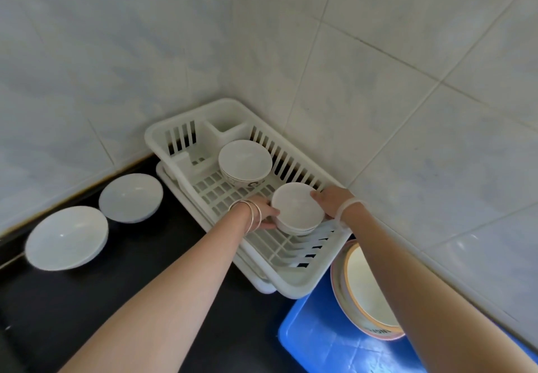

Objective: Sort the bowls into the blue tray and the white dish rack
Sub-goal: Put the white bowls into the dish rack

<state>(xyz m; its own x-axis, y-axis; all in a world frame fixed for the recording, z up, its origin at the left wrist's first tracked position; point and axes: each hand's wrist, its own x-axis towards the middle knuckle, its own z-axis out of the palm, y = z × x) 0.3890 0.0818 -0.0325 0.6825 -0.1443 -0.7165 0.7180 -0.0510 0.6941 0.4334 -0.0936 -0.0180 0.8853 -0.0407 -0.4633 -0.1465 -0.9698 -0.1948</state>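
A white dish rack sits in the tiled corner on the black counter. Inside it, at the back, stands a stack of white bowls with a patterned one at the bottom. Nearer the front, my left hand and my right hand grip opposite sides of a small stack of white bowls, low over the rack floor. A blue tray lies at the lower right and holds pink-rimmed bowls, partly hidden by my right forearm. Two wide white bowls rest on the counter at the left.
Tiled walls close in behind and to the right of the rack. A white drip tray lies under the rack. The black counter stretches toward the lower left.
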